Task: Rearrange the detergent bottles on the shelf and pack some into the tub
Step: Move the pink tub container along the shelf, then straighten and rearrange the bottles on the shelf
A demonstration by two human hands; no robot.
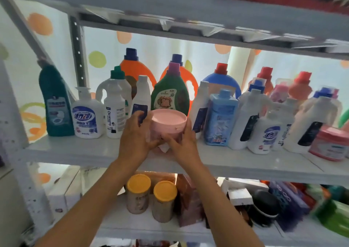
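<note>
A round pink tub with a pink lid (pixel 168 122) sits at the front of the white shelf (pixel 98 152), in the middle. My left hand (pixel 136 137) grips its left side and my right hand (pixel 182 141) grips its right side and front. Right behind the tub stands a green detergent bottle with a purple cap (pixel 171 92). White bottles (pixel 114 110), a teal bottle (pixel 55 101) and a white pump bottle (pixel 87 116) stand to the left. A light blue bottle (pixel 221 117) and several white bottles (pixel 247 118) stand to the right.
Orange bottles (pixel 132 67) and a blue one (pixel 221 82) fill the back row. A second pink tub (pixel 328 142) sits at the shelf's far right. The lower shelf holds two yellow-lidded jars (pixel 138 193), boxes and packets. Another shelf board (pixel 188 10) hangs close overhead.
</note>
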